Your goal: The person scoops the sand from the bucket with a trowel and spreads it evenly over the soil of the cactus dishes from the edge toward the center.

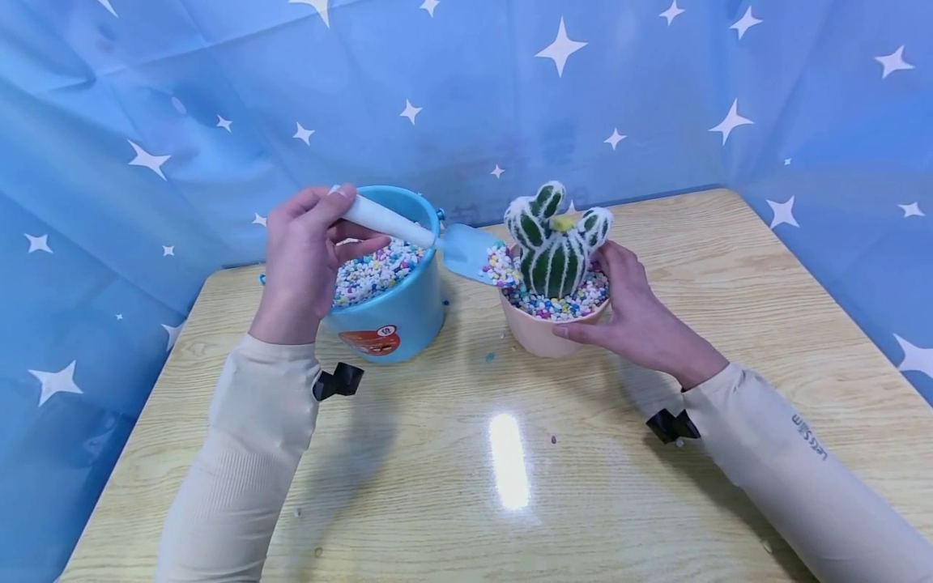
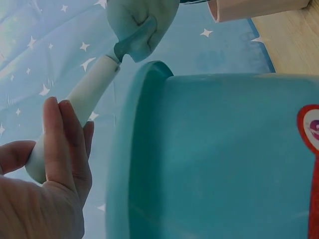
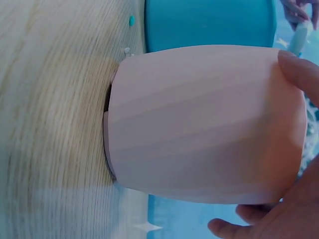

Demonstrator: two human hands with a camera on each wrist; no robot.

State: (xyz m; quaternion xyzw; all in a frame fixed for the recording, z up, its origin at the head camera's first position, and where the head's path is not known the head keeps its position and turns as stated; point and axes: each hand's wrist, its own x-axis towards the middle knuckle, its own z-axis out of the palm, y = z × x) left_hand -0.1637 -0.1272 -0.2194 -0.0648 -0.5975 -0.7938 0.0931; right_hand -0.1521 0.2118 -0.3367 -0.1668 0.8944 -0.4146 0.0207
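My left hand (image 1: 300, 247) grips the white handle of a toy shovel (image 1: 394, 223) above the blue bucket (image 1: 419, 320). The shovel's light blue scoop reaches to the left rim of a pale pink pot (image 1: 535, 332), tipped toward it, with colored pebbles (image 1: 499, 264) at its tip. Inside the pot stands a green cactus (image 1: 555, 263) with white fuzzy ribs, surrounded by more pebbles. My right hand (image 1: 641, 320) holds the pot at its right side, the thumb along the front near the rim. In the right wrist view the pot's side (image 3: 204, 124) fills the middle.
Multicolored pebbles (image 1: 375, 275) fill the bucket, which bears a red sticker (image 1: 372, 340). A few stray pebbles, such as a purple one (image 1: 553, 440), lie on the wooden table (image 1: 437, 502). A blue curtain with white stars (image 1: 466, 105) hangs behind the table.
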